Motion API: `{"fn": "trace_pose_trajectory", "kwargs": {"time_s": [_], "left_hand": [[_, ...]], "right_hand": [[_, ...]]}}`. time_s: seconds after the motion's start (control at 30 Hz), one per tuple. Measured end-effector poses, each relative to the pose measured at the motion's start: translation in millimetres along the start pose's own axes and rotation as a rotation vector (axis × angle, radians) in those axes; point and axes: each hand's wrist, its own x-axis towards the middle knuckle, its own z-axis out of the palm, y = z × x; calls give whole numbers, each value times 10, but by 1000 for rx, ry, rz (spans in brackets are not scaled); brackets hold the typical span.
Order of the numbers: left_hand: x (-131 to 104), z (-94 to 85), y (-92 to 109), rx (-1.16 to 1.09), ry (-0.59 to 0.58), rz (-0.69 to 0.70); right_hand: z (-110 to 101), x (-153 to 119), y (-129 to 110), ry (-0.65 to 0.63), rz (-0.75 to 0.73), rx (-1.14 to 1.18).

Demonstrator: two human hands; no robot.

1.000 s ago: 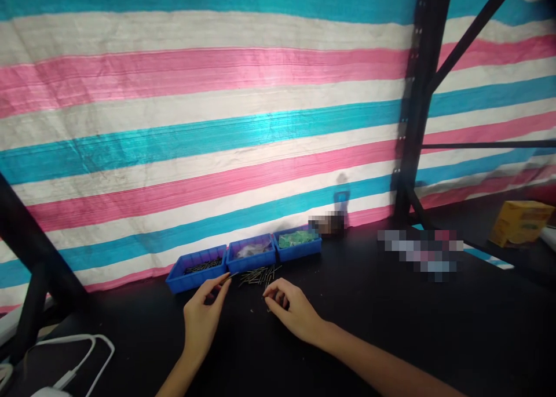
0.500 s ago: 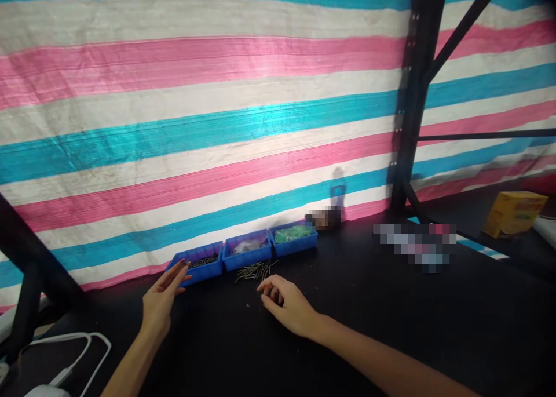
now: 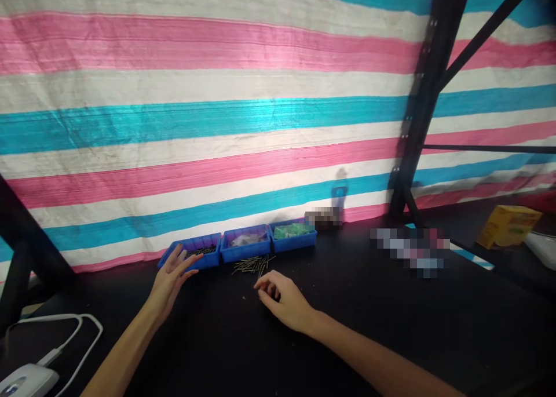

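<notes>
My left hand is over the near-left part of the left blue bin, fingers spread, with nothing seen in them. Dark, thin metal pieces lie inside this bin. A loose pile of long, thin brass-coloured pieces, like screws or nails, rests on the black table in front of the middle blue bin. Just on the near side of the pile, my right hand is low over the table, its fingers curled in towards the thumb. Whatever they may hold is hidden.
The right blue bin holds green packets; clear plastic bags fill the middle one. A striped sheet hangs behind. Black posts stand either side. A yellow box is far right, a white device with cable near left.
My left hand has spread its fingers and moved slightly right and up relative to the left bin. My right hand stays by the pile, still curled. The view has shifted slightly.
</notes>
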Motion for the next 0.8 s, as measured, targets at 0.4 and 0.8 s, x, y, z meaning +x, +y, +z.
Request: {"fn": "trace_pose_trajectory", "kwargs": {"time_s": [0.4, 0.8], "left_hand": [[-599, 535, -399, 968, -636, 630], [-642, 566, -449, 1017, -632, 585]], "right_hand": [[-15, -8, -30, 70, 31, -270], [0, -31, 56, -119, -8, -411]]}}
